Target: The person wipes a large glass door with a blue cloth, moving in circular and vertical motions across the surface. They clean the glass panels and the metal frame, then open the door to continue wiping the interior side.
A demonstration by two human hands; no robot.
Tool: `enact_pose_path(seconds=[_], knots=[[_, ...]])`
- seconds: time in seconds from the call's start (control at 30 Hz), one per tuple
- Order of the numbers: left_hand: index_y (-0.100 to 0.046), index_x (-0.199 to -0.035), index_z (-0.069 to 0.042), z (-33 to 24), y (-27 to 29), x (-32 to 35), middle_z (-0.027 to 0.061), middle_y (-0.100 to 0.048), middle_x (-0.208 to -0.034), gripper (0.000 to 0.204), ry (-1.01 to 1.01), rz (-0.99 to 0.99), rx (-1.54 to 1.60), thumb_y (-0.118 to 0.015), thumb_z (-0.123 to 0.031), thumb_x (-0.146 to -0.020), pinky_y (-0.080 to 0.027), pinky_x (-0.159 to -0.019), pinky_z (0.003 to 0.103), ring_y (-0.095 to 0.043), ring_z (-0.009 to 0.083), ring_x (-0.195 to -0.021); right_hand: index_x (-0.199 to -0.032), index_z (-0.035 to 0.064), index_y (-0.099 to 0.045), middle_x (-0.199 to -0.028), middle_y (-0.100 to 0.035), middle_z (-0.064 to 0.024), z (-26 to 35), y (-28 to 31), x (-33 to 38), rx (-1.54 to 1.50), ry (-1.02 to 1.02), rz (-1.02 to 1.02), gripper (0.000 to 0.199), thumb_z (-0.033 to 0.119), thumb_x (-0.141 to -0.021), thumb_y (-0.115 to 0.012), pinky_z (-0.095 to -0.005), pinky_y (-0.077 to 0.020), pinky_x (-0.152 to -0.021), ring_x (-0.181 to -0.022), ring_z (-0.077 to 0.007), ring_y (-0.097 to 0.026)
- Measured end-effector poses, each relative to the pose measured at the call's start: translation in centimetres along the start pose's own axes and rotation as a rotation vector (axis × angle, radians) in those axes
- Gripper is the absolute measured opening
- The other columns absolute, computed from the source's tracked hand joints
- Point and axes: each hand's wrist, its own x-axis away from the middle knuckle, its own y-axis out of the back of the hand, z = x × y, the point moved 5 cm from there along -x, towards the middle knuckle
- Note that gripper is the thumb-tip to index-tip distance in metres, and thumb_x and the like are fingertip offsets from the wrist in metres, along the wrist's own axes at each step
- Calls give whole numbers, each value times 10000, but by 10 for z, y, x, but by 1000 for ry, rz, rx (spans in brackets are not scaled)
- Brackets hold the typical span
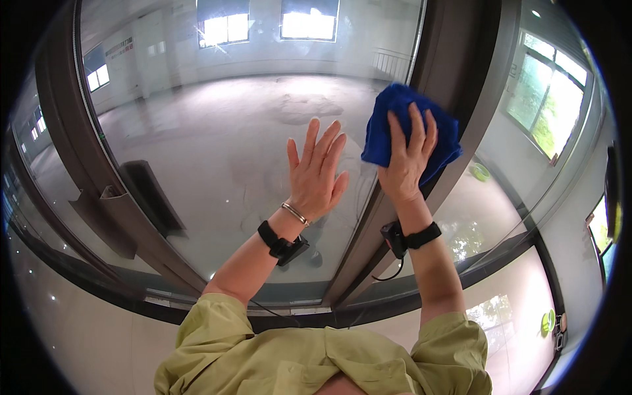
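Observation:
My left hand (314, 170) is raised in front of a large glass pane (217, 171), its fingers stretched out and spread, holding nothing. Whether its palm touches the glass I cannot tell. Under my right hand (407, 155) is a folded blue cloth (441, 125), held against the brown upright frame (454, 59) at the pane's right side. The fingers lie over the cloth's front, and the thumb side is partly hidden against it.
A brown door handle (102, 220) juts out from the frame at the left. Past the glass lie a grey floor and bright windows (224, 29). Another glass pane (487, 191) stands at the right. A small green object (548, 322) is near the right wall.

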Motion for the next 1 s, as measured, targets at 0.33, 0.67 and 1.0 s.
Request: enact_pose_path(seconds=[0.33,0.67,1.0], knots=[[-373,-1422,-26,43,39,78,138,-327,-1517,548,131,-82,-268,-417,-275,-935,-35,-1122,575,-151,415,-1442,-1261,124,-578,-1455,-371,-119,-13,-54,241,-188,44,421,631,-36,-651,-621,-597,-267,-1049,-1321,-418,-316],[-324,-1457,-45,66,25,52,98,-281,-1545,561,172,-104,-395,-358,-350,-988,-19,-1137,546,-103,393,-1458,-1219,96,-602,-1361,-417,-96,23,-45,32,-282,104,11,568,-45,-669,-622,-593,-265,-1052,-1265,-394,-336],[-384,-1425,-26,43,60,31,96,-315,-1529,557,204,-14,-356,-435,-265,-925,32,-1125,592,-129,429,-1445,-1253,145,-587,-1422,-402,-76,41,-14,137,-345,73,447,576,-18,-702,-626,-568,-233,-1073,-1341,-342,-307]])
